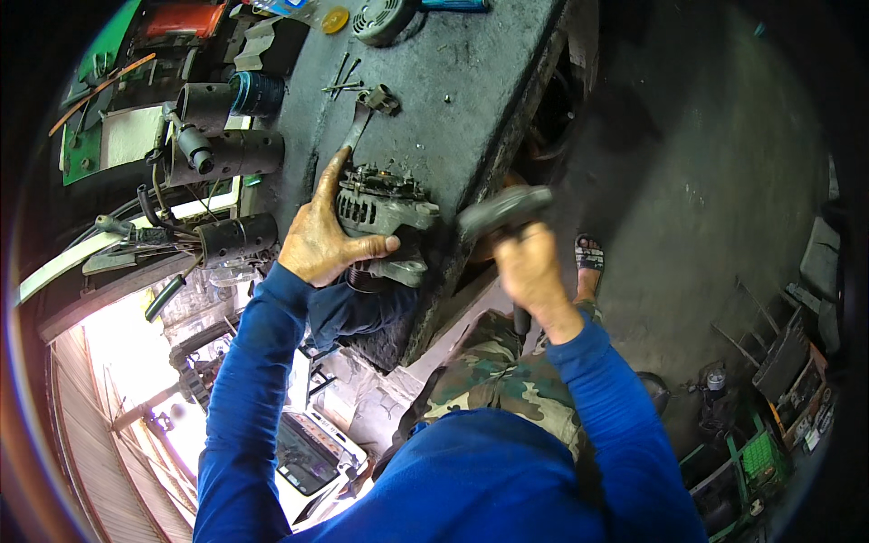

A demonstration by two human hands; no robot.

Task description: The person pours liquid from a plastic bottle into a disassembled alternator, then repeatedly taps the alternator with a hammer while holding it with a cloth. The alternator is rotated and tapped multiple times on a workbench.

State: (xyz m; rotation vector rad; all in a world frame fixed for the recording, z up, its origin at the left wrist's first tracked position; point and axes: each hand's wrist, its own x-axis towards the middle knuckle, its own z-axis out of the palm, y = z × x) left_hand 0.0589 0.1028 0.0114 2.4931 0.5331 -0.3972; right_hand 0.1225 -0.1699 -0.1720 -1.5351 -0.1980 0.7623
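Note:
An alternator (385, 217), its metal housing slotted and greasy, lies near the left edge of the dark workbench (434, 109). My left hand (321, 235) grips it from the left, thumb across the near side and index finger stretched along the far side. That fingertip meets a flat metal tool (359, 127); whether I hold the tool too, I cannot tell. My right hand (534, 276) is closed around a hammer (507, 213) raised beside the bench's right edge. Its dark head is smeared by motion, and part of the handle shows below my fist.
Beyond the alternator lie a small metal fitting (382, 99), several bolts (342, 83) and a round vented cover (383, 20). Dark metal cylinders (237, 152) and cables crowd the left side. A sandalled foot (589, 255) stands right of the bench; a green crate (760, 452) sits at lower right.

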